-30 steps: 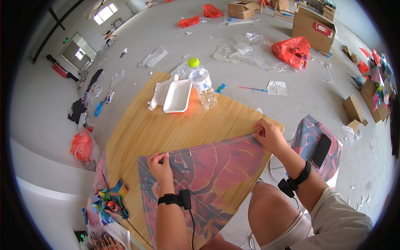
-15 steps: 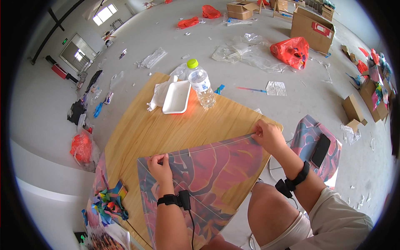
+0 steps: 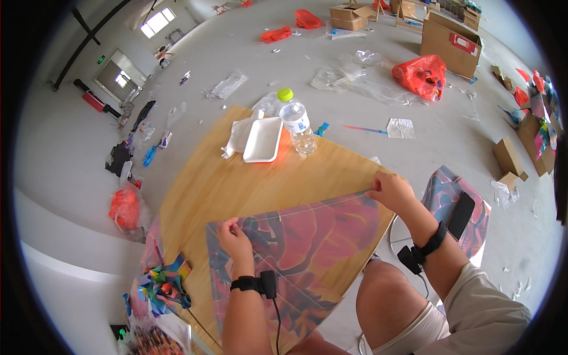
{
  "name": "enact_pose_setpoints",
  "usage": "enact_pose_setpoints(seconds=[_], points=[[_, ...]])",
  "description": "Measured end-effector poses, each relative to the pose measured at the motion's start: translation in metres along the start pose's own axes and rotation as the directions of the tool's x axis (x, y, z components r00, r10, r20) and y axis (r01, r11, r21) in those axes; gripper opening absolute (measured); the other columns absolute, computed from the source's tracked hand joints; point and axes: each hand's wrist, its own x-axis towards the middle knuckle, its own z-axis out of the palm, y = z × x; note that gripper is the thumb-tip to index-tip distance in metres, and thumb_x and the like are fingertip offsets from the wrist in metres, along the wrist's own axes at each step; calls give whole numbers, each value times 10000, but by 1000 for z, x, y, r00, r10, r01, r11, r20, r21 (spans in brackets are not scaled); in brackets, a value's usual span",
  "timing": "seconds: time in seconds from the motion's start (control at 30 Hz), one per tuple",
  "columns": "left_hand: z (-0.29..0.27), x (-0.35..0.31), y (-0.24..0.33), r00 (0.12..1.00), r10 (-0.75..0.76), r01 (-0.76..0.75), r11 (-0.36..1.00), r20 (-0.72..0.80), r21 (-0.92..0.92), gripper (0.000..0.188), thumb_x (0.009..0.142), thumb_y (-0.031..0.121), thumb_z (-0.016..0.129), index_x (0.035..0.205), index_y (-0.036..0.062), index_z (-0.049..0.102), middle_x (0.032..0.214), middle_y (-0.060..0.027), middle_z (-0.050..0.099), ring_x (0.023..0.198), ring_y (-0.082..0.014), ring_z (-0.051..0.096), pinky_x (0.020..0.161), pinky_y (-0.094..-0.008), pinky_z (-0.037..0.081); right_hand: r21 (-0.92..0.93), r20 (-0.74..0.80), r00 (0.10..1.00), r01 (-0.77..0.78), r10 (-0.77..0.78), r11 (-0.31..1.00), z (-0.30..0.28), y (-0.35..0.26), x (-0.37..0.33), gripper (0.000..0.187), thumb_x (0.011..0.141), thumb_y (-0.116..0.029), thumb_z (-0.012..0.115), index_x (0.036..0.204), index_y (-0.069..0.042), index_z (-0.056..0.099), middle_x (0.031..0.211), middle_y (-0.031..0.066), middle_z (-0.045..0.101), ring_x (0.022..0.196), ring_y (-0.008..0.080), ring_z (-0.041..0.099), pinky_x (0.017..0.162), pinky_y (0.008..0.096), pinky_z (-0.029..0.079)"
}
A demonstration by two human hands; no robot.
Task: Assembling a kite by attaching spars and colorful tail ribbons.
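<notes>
A thin, see-through printed fabric sheet (image 3: 319, 236) in pink, purple and dark blue lies across the wooden table (image 3: 201, 183). Slim pale rods run along its far edge and slantwise over it. My left hand (image 3: 235, 241) is curled at that edge near the left corner, thumb and fingertips drawn together on the fabric. At the right corner, by the table's edge, my right hand (image 3: 393, 192) pinches the sheet, its fingertips pointing left. The left forearm covers part of the fabric. Both wrists wear black straps with small black boxes.
A water bottle (image 3: 299, 127) with a green cap stands beside a white tray (image 3: 262, 141) at the table's far side. Colourful pinwheel-like pieces (image 3: 167, 286) lie at the left. A phone (image 3: 461, 216) rests on patterned fabric at the right. Boxes and plastic bags litter the floor.
The whole view has shifted slightly, moving the scene rightward. My left fingers have curled in and turned a little on the sheet's edge. My right hand keeps its pinch at the corner.
</notes>
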Motion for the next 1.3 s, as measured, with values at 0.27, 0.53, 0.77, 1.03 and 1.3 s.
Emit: enact_pose_setpoints(seconds=[0.27,0.53,0.77,1.03,1.3], points=[[-9,-47,47,850,279,-438,845,447,306,482,1064,205,494,1493,-12,508,1590,-179,466,1477,-326,430,1181,-472,350,-33,8,1000,6,-6,999,2,4,2,303,799,-352,830,893,-118,661,863,75,731,877,294,711,736,428,540],[-16,-56,46,866,300,-432,852,399,296,518,1083,297,454,1553,82,480,1632,-159,418,1503,-335,391,1204,-485,322,59,-23,971,240,-240,969,0,-42,-7,167,827,-181,728,946,-89,654,935,112,719,904,329,701,795,446,551],[-14,-54,51,871,263,-406,860,415,307,520,1081,293,438,1566,109,465,1647,-131,402,1523,-326,358,1213,-477,294,-97,36,474,878,-880,469,92,-145,-5,433,862,-85,640,1293,-101,673,1325,38,646,1282,245,566,1027,411,433],[-9,-56,45,865,269,-427,839,424,337,541,1060,280,443,1569,97,448,1666,-102,382,1526,-279,362,1218,-466,284,-222,114,319,931,-941,289,142,-156,18,489,880,-151,635,1367,-108,655,1430,-16,628,1380,209,520,1071,416,374],[-11,-56,43,882,279,-410,852,379,326,551,1017,270,498,1539,94,486,1651,-116,404,1508,-281,392,1204,-469,308,-144,134,313,945,-940,294,109,-130,28,531,864,-129,655,1395,-153,638,1468,-29,606,1396,207,506,1076,446,360]])
